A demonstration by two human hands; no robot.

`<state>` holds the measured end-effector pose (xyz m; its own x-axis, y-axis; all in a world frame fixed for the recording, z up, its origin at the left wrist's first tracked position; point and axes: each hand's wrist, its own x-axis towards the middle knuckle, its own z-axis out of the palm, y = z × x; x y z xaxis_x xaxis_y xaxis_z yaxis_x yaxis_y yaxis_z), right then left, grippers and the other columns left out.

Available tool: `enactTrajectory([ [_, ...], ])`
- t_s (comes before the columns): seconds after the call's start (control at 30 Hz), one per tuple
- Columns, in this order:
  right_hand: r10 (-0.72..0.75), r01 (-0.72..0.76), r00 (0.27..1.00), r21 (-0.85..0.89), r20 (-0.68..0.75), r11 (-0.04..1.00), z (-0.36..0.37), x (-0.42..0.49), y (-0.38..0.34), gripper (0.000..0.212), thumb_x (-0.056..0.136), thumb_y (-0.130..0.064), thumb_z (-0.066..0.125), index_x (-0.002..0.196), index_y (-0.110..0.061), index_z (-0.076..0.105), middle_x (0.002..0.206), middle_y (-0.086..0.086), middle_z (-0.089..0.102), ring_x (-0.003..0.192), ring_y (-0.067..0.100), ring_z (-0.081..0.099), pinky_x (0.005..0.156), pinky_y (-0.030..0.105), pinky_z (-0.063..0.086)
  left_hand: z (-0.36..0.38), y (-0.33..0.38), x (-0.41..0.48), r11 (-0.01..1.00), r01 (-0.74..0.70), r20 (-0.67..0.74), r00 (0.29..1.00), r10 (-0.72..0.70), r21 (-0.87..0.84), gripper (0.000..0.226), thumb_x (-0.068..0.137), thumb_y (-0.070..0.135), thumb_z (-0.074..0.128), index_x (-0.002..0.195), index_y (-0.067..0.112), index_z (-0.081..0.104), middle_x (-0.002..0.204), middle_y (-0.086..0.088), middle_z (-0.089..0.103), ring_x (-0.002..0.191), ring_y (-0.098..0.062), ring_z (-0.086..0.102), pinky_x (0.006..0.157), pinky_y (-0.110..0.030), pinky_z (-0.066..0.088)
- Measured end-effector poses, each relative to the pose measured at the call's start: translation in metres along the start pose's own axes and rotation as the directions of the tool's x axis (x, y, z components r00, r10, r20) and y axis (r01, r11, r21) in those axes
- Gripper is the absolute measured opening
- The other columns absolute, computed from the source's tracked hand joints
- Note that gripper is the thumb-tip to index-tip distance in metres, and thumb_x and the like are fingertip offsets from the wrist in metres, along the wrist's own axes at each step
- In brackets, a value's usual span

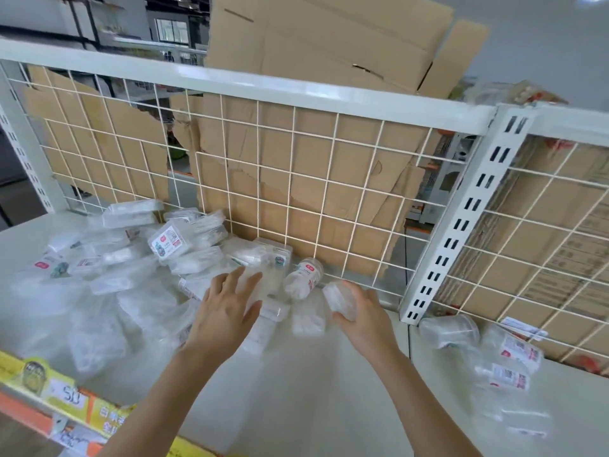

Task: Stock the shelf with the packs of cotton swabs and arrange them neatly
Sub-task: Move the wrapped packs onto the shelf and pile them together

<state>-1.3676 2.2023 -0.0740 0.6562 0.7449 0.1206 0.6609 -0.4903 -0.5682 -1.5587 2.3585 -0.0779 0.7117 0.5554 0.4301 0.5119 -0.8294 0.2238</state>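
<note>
Fingers (234,281) of the left hand (227,311) are straight and spread, holding nothing; they lie over the near edge of the pile of packs (131,258), and contact cannot be confirmed. The right hand (365,324) is curled around a clear round tub (337,298) of cotton swabs, held low over the shelf (313,390) near the wire grid (296,176).

Step in hand, as judged: sorting. The packs lie in a loose, overlapping heap on the left part of the shelf, and a labelled round tub (303,278) lies on its side against the grid. No neat row is formed yet, so the task appears to be at an early stage.

The next move calls for standing the held tub upright on a bare part of the shelf, then grouping like with like. The film packs look slippery and may slide.

The shelf is white. A slotted upright (461,225) divides two bays; more tubs (507,357) lie in the right one. Flattened cardboard (329,44) stands behind the grid. A yellow price strip (49,387) runs along the front edge.
</note>
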Motion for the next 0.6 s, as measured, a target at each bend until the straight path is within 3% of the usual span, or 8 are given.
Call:
enactTrajectory([
  [0.13, -0.063, 0.064, 0.989, 0.001, -0.136, 0.998, -0.035, -0.028, 0.02, 0.054, 0.083, -0.027, 0.065, 0.133, -0.033, 0.044, 0.117, -0.004, 0.046, 0.103, 0.02, 0.054, 0.078, 0.028, 0.041, -0.016, 0.003, -0.011, 0.994, -0.021, -0.075, 0.997, 0.013, -0.103, 0.051, 0.089, 0.043, 0.036, 0.129, 0.017, 0.054, 0.132, -0.012, 0.051, 0.11, -0.029, 0.042, 0.08, -0.049, 0.048],
  [0.27, -0.102, 0.113, 0.949, 0.018, -0.297, 0.993, -0.068, -0.066, 0.049, 0.053, 0.078, -0.02, 0.073, 0.126, -0.03, 0.053, 0.109, -0.01, 0.048, 0.097, 0.013, 0.054, 0.075, 0.024, 0.04, -0.025, 0.017, -0.029, 0.987, -0.05, -0.118, 0.993, 0.032, -0.155, 0.054, 0.092, 0.048, 0.033, 0.132, 0.017, 0.052, 0.135, -0.009, 0.049, 0.112, -0.031, 0.043, 0.086, -0.049, 0.045],
  [0.33, -0.113, 0.125, 0.928, 0.011, -0.354, 0.992, -0.084, -0.088, 0.064, 0.054, 0.076, -0.019, 0.075, 0.122, -0.038, 0.052, 0.108, -0.012, 0.05, 0.094, 0.007, 0.052, 0.07, 0.021, 0.04, -0.029, 0.03, -0.038, 0.982, -0.059, -0.133, 0.99, 0.035, -0.181, 0.057, 0.094, 0.052, 0.028, 0.131, 0.016, 0.053, 0.134, -0.008, 0.05, 0.112, -0.032, 0.044, 0.088, -0.048, 0.044],
  [0.43, -0.063, 0.074, 0.908, 0.009, -0.414, 0.997, -0.104, -0.121, 0.088, 0.055, 0.076, -0.021, 0.076, 0.118, -0.045, 0.049, 0.11, -0.015, 0.051, 0.093, 0.003, 0.051, 0.07, 0.023, 0.039, -0.031, 0.053, -0.048, 0.977, -0.088, -0.146, 0.987, 0.061, -0.192, 0.058, 0.095, 0.052, 0.026, 0.128, 0.013, 0.056, 0.131, -0.01, 0.052, 0.112, -0.032, 0.045, 0.091, -0.048, 0.042],
  [0.6, 0.013, -0.018, 0.878, -0.006, -0.479, 1.0, -0.136, -0.176, 0.129, 0.052, 0.076, -0.021, 0.075, 0.123, -0.034, 0.056, 0.113, -0.016, 0.05, 0.095, 0.001, 0.052, 0.071, 0.026, 0.042, -0.024, 0.103, -0.065, 0.955, -0.126, -0.08, 0.991, 0.108, -0.267, 0.062, 0.095, 0.056, 0.023, 0.13, 0.016, 0.054, 0.132, -0.009, 0.049, 0.115, -0.031, 0.041, 0.097, -0.035, 0.031],
])
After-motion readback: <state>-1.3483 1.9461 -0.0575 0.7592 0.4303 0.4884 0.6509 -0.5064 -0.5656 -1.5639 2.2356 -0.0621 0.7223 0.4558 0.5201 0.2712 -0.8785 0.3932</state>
